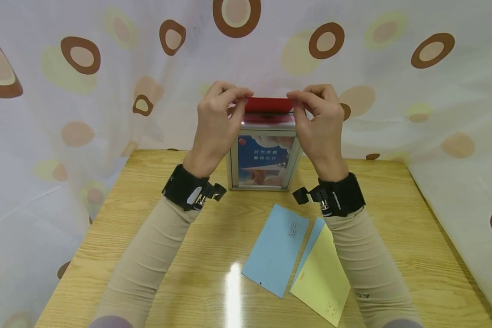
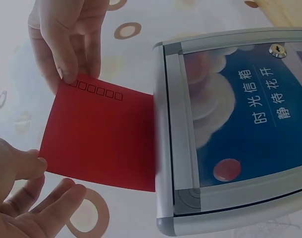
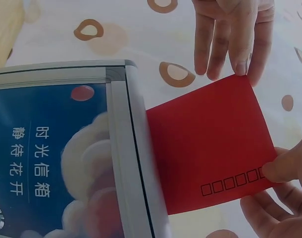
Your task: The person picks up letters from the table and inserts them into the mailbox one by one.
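A red envelope stands partly inside the top of a silver-framed mailbox with a blue printed front. My left hand pinches the envelope's upper left corner between thumb and fingers. At the opposite corner, my right hand pinches it the same way. A row of small printed squares shows on the red envelope in the left wrist view, near the right hand. The envelope's lower part is hidden within the mailbox.
On the wooden table, a blue envelope lies in front of the mailbox. Beside it a yellow envelope overlaps another blue envelope, partly under my right forearm. A patterned curtain hangs behind and at both sides.
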`<action>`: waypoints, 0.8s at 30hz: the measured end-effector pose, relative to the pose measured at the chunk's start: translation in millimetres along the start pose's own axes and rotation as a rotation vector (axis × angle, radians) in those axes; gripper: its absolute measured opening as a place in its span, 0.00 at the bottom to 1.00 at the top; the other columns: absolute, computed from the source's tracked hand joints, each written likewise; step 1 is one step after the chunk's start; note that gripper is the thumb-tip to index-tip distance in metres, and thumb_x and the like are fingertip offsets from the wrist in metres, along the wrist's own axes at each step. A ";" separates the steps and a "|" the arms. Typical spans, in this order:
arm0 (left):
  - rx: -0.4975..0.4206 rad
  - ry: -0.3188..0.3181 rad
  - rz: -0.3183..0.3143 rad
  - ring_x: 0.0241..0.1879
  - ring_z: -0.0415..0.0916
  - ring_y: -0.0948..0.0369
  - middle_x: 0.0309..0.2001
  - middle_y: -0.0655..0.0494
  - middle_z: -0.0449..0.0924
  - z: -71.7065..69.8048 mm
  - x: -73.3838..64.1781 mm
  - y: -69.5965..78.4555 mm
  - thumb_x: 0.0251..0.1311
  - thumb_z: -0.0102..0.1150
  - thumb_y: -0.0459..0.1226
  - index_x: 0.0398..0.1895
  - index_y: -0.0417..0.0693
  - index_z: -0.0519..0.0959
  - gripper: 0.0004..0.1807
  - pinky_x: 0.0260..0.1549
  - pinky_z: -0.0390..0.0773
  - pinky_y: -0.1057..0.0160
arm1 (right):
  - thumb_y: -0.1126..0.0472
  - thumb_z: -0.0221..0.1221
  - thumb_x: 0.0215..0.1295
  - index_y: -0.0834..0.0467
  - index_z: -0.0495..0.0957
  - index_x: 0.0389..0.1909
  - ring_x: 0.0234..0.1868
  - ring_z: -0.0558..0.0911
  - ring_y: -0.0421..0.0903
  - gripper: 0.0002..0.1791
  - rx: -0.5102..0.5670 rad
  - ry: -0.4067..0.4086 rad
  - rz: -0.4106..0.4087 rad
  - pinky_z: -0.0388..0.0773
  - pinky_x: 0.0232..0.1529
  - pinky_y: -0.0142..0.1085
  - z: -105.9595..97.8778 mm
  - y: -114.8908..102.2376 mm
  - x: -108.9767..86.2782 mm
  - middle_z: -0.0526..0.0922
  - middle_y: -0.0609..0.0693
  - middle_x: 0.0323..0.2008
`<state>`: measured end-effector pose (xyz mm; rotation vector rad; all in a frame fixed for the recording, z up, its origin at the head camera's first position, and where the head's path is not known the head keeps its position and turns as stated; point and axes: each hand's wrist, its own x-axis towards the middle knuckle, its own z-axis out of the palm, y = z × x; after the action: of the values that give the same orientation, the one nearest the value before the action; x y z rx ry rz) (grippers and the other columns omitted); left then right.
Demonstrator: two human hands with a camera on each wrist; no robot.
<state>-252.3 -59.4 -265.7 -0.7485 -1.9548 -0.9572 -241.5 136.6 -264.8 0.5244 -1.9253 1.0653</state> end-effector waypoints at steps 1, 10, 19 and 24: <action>0.003 -0.003 -0.001 0.39 0.76 0.57 0.38 0.45 0.76 0.3 -0.6 -0.4 0.67 0.56 0.30 0.43 0.41 0.85 0.09 0.37 0.82 0.66 | 0.71 0.58 0.65 0.64 0.86 0.39 0.42 0.77 0.51 0.09 -0.001 -0.005 0.005 0.80 0.52 0.36 0.8 4.2 -0.3 0.75 0.63 0.38; -0.016 -0.078 -0.094 0.41 0.77 0.55 0.44 0.42 0.77 3.9 -7.9 -2.9 0.66 0.55 0.29 0.47 0.37 0.82 0.10 0.38 0.83 0.64 | 0.71 0.56 0.66 0.61 0.85 0.40 0.45 0.80 0.45 0.10 -0.019 -0.041 0.045 0.82 0.48 0.38 7.8 25.0 -2.6 0.79 0.58 0.40; 0.023 -0.139 -0.153 0.43 0.75 0.53 0.46 0.42 0.76 7.0 -16.1 -5.1 0.67 0.56 0.33 0.50 0.36 0.81 0.13 0.38 0.81 0.60 | 0.71 0.57 0.65 0.64 0.86 0.37 0.45 0.80 0.47 0.09 -0.051 -0.068 0.044 0.81 0.49 0.35 13.6 32.8 -6.8 0.79 0.57 0.39; 0.057 -0.157 -0.166 0.47 0.75 0.53 0.48 0.42 0.77 7.7 -18.9 -6.4 0.67 0.55 0.34 0.52 0.37 0.80 0.14 0.45 0.79 0.59 | 0.71 0.57 0.64 0.65 0.85 0.39 0.45 0.80 0.47 0.09 -0.028 -0.088 0.047 0.82 0.50 0.38 14.2 34.0 -8.0 0.80 0.58 0.40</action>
<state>-251.1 -59.2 -287.1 -0.6533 -2.2005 -0.9600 -267.2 143.1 -291.5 0.5202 -2.0351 1.0587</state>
